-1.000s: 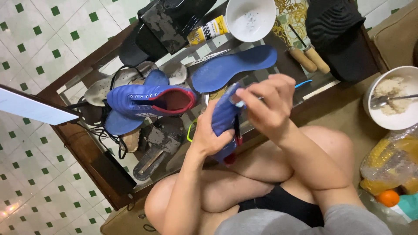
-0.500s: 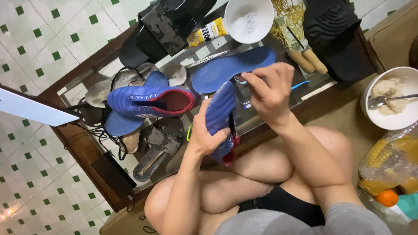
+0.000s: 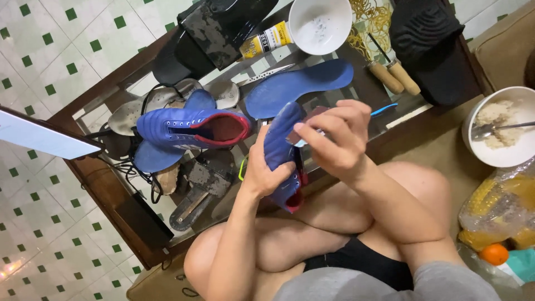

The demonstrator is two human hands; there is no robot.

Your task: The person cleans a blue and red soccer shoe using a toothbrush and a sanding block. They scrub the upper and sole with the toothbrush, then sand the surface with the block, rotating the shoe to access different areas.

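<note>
obstacles: blue shoe point(image 3: 189, 127), insole point(image 3: 298, 86) | free: table edge point(image 3: 412, 125)

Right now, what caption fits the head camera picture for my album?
Left hand grips a blue shoe while right hand works at its sole.

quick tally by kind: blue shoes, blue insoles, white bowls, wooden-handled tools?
Blue shoes: 2, one in the left hand at, one on the table at
Blue insoles: 1
White bowls: 2, empty and one with food
Wooden-handled tools: 2
Total: 7
</note>
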